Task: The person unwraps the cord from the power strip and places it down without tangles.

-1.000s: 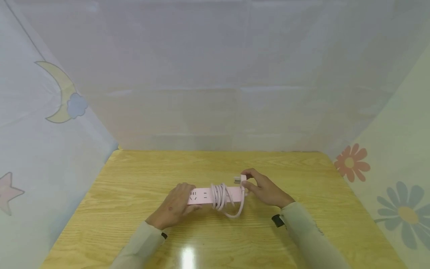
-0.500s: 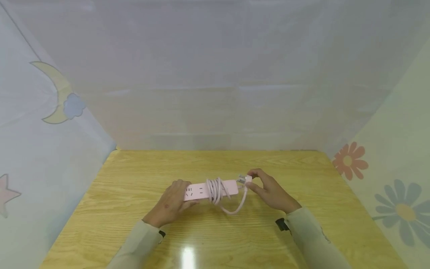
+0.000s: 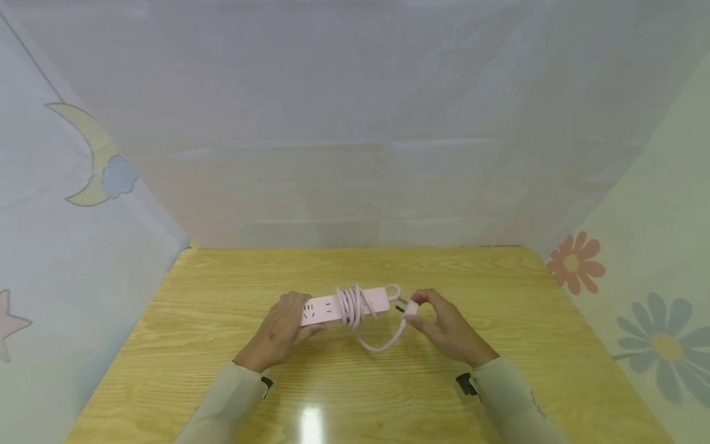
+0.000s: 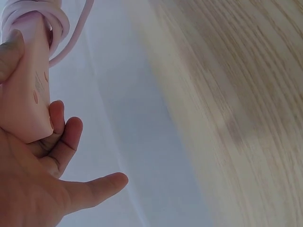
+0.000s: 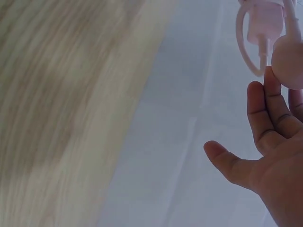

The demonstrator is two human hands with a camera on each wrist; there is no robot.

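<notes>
A pink power strip (image 3: 377, 300) is held over the table, its own pink cord (image 3: 350, 306) wound several times round its middle. My left hand (image 3: 280, 330) grips the strip's left end, thumb on one side and fingers on the other; the left wrist view shows the strip's underside (image 4: 29, 94) in that grasp. Between thumb and fingertips, my right hand (image 3: 446, 327) pinches the plug (image 3: 410, 307), whose metal prongs point left toward the strip. A slack loop of cord hangs from the coils to the plug. In the right wrist view the plug (image 5: 288, 61) sits at the fingertips.
The wooden table (image 3: 355, 388) spreads under both hands, with a bright light reflection near its front. A pale cloth wall (image 3: 355, 123) stands behind, and printed cloth sides with a moon (image 3: 91, 154) and flowers (image 3: 574, 263) flank it.
Both hands have moved slightly up in the head view, the strip shifting left and tilting its right end up. The plug has moved right, away from the strip's end, and its prongs have turned.
</notes>
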